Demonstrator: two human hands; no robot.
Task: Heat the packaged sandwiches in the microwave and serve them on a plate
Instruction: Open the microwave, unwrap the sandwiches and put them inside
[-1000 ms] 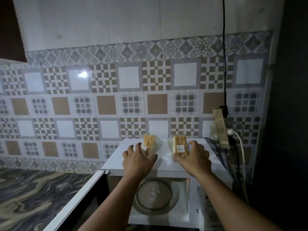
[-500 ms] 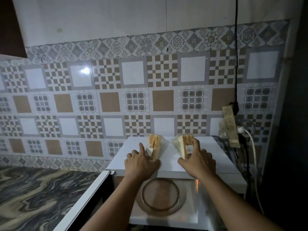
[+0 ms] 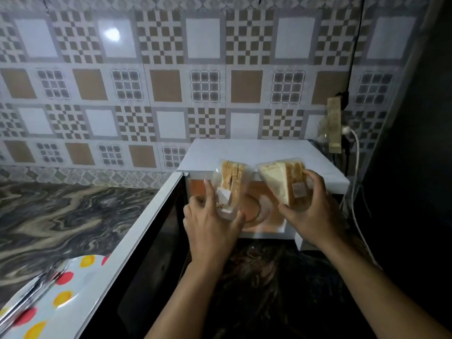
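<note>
A white microwave (image 3: pixel 249 152) stands against the tiled wall with its door (image 3: pixel 137 241) swung open to the left and its lit inside showing a glass turntable (image 3: pixel 254 211). My left hand (image 3: pixel 210 231) grips one clear-wrapped sandwich pack (image 3: pixel 231 182) in front of the opening. My right hand (image 3: pixel 315 211) grips a second triangular pack (image 3: pixel 281 182) with a small label, held just right of the first. Both packs are off the microwave's top. A white plate (image 3: pixel 61 289) with red and yellow dots lies at the lower left.
A dark marbled counter (image 3: pixel 61 216) stretches to the left. Shiny metal tongs (image 3: pixel 31 289) lie across the plate. A wall socket (image 3: pixel 333 128) with a white cable (image 3: pixel 355 172) hangs right of the microwave, next to a dark wall.
Both hands closed round the sandwich packs and lifted them off the microwave's top, down in front of the open cavity. The view tipped down, bringing the plate into sight.
</note>
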